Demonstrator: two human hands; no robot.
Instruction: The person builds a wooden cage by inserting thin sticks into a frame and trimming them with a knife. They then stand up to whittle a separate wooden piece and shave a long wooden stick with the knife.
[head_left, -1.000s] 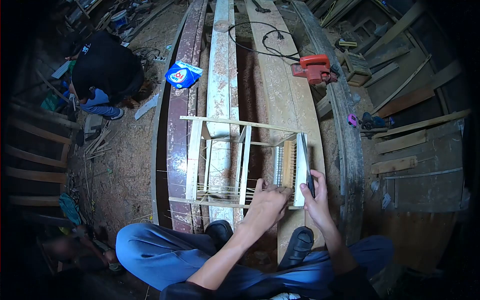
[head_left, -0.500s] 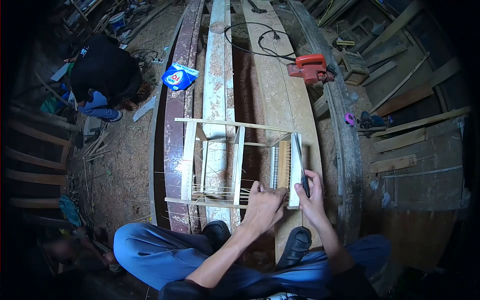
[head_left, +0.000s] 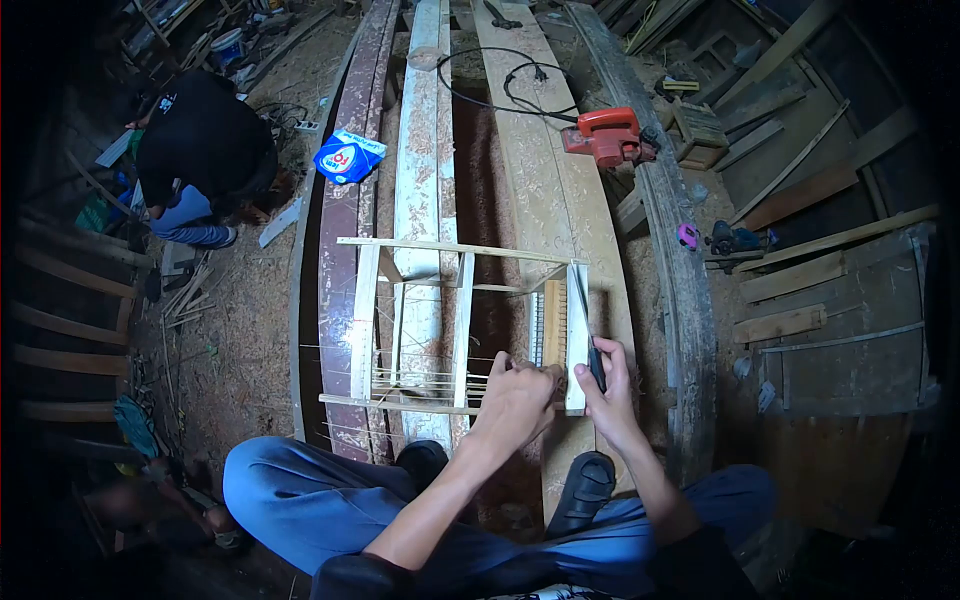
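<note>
Hands and frame sit further toward 9 o'clock than a second ago | left hand (head_left: 520,397) clenched on pale wooden slat frame (head_left: 362,320), which lies across long dusty planks (head_left: 540,180) at 12 o'clock of the hands | right hand (head_left: 607,392) grasps thin dark blade (head_left: 585,310) | I flag a risk: a slip toward 9 o'clock would cut the left knuckles just beside it

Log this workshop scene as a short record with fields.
Left hand: resting on the wooden frame's near right corner
Right hand: gripping a knife laid along the frame's right slat
Under frame: long planks
Farther off: red power tool, blue bag
Other person: crouched at far left
</note>
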